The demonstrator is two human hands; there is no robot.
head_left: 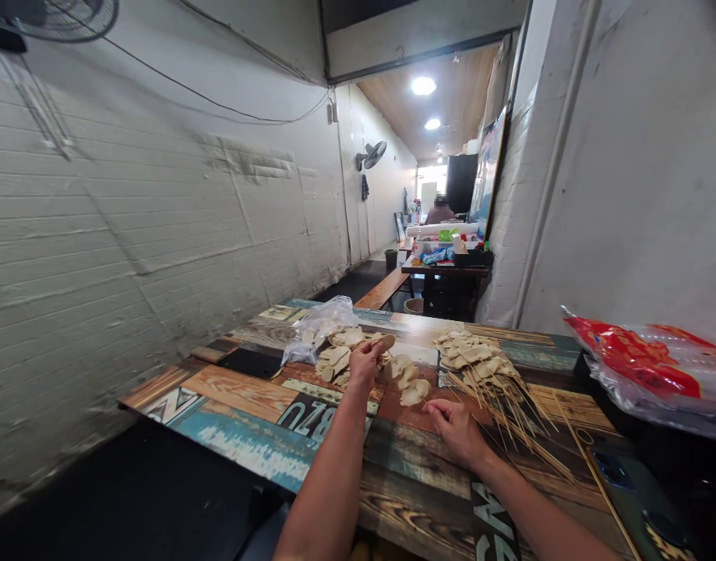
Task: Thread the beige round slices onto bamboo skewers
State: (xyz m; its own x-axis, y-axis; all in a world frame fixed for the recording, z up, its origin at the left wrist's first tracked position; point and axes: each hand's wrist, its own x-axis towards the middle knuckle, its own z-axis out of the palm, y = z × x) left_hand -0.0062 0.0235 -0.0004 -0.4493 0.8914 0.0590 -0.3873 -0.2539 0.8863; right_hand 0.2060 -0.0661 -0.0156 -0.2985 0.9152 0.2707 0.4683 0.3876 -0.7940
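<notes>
My left hand (365, 363) is closed on a thin beige slice (386, 343) of some food, its kind unclear. Beneath and beside that hand lies a heap of the same slices (333, 363), partly spilling from a clear plastic bag (328, 315). My right hand (456, 427) is pinched shut near a loose-looking curled slice (416, 392); whatever is between its fingertips is too thin to make out. To the right, a pile of slices threaded on thin wooden skewers (477, 358) sits with bare stick ends (527, 436) pointing toward me.
The patchwork-printed table (234, 452) carries a black flat object (249, 363) at left and a dark phone (632, 499) at right. A red-and-clear plastic package (650, 366) stands at the right edge. Beyond are a bench (384, 290), a cluttered table (445, 269) and a seated person (440, 212).
</notes>
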